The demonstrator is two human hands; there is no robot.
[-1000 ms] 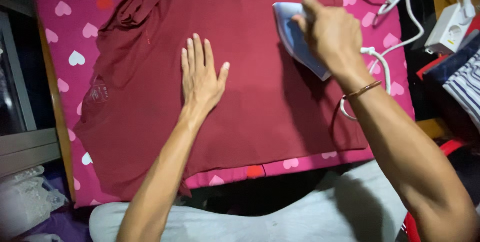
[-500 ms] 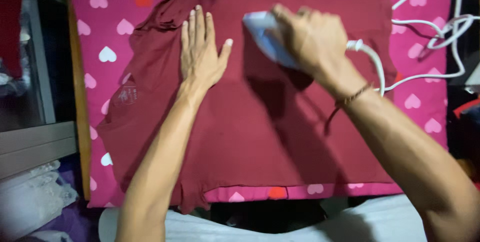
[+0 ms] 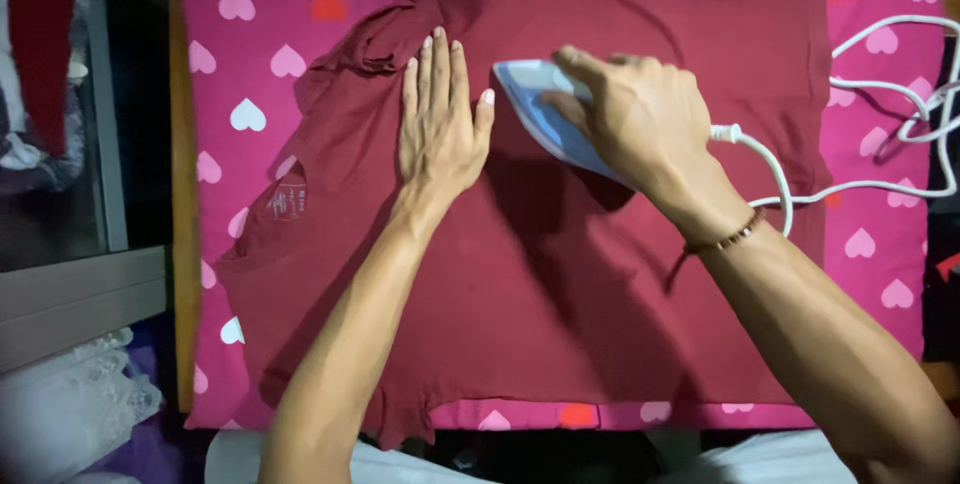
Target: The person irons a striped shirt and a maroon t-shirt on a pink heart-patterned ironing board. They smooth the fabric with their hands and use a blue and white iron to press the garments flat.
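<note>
Right hand [image 3: 635, 114] grips the iron [image 3: 545, 109], now nearer the flat, open left hand [image 3: 440, 124] on the maroon shirt [image 3: 560, 274], seemingly almost touching.

Dim overhead light, soft shadows, slight blur.

Left hand [image 3: 440, 134] flat, fingers spread, right hand [image 3: 630, 114] curled, gripping

A shirt [image 3: 560, 244] lies spread on a padded board [image 3: 880, 274], its collar end to the left. The left hand [image 3: 440, 124] lies flat on the shirt near the collar. Just right of it the iron [image 3: 545, 109] sits on the shirt under the right hand [image 3: 640, 114]. A cord [image 3: 870, 84] runs from the iron rightward across the board.
</note>
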